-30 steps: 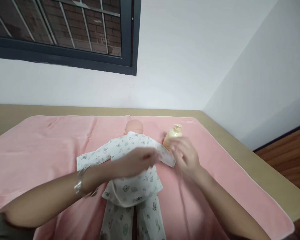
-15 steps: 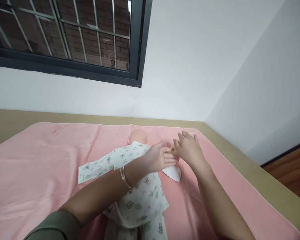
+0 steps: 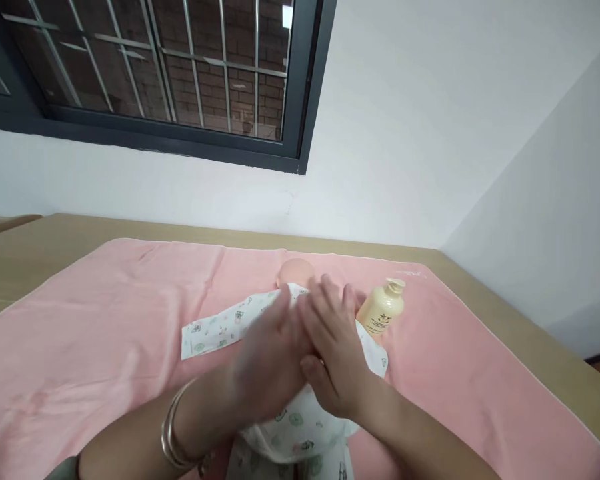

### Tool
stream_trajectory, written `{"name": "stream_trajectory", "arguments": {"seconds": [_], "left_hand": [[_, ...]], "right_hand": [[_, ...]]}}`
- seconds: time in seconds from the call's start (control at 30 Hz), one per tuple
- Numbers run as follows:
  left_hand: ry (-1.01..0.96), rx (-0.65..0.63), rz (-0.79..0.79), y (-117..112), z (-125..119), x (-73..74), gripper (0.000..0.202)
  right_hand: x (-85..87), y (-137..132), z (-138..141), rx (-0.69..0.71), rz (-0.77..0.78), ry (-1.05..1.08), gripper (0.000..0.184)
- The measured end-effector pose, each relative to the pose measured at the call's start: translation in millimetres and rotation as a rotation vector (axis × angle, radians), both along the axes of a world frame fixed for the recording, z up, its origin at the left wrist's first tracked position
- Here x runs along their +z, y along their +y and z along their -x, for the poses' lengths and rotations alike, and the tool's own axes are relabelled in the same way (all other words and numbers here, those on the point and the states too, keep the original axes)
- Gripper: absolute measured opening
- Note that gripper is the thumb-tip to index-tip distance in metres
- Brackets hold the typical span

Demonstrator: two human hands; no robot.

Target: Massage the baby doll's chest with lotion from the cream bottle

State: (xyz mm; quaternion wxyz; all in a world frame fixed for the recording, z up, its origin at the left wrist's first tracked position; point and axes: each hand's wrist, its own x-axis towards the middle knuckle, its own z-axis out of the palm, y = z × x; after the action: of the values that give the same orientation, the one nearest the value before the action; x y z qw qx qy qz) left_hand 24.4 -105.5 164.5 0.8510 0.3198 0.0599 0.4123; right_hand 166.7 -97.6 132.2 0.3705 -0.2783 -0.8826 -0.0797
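A: What are we working over?

B: The table (image 3: 520,335), with a pink mat (image 3: 130,293) spread across most of it. On the mat lies a bald baby doll (image 3: 305,430) in printed clothes, partly hidden by our hands.

A: And the hands themselves?

B: Our left hand (image 3: 271,360) and right hand (image 3: 341,360) meet palm to palm above the doll. Our right fingers look nearly straight and close together; the left ones are blurred but seem extended too. We see nothing held, though whatever lies between the palms is hidden.

A: How do we do this well?

B: We'd want flat palms, light even pressure, and contact right out to the fingertips. The cream pump bottle (image 3: 381,310) is just beside the doll's sleeve on our right, so our right forearm should give it room. The bangles (image 3: 171,427) on our left wrist should hang clear of the clothes.

A: Any writing?

B: A pale mark (image 3: 411,273) at the mat's far corner is too faint to make out. The bottle's dark print (image 3: 381,321) is too small for us to read, so we can't tell the brand.
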Motion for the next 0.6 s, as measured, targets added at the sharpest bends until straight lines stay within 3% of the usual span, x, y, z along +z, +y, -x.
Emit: {"name": "stream_trajectory", "arguments": {"seconds": [0.13,0.27,0.4,0.53,0.6], "left_hand": [[0.021,-0.081,-0.056,-28,-21,-5.4,0.065],[0.047,-0.108,-0.098,-19,-4,1.7,0.075],[0.199,0.167,-0.276,9,18,-3.6,0.069],[0.435,0.479,-0.497,26,20,-22.2,0.064],[0.522,0.632,-0.572,28,19,-27.5,0.062]], "right_hand": [[15.9,-12,-6,-0.105,0.022,0.063,0.068],[9.6,-37,2,-0.037,-0.127,-0.03,0.072],[3.8,-31,-1,0.101,-0.141,-0.069,0.067],[13.5,-8,-16,-0.091,0.089,0.222,0.061],[15.2,-6,-17,-0.179,0.16,0.256,0.058]]}}
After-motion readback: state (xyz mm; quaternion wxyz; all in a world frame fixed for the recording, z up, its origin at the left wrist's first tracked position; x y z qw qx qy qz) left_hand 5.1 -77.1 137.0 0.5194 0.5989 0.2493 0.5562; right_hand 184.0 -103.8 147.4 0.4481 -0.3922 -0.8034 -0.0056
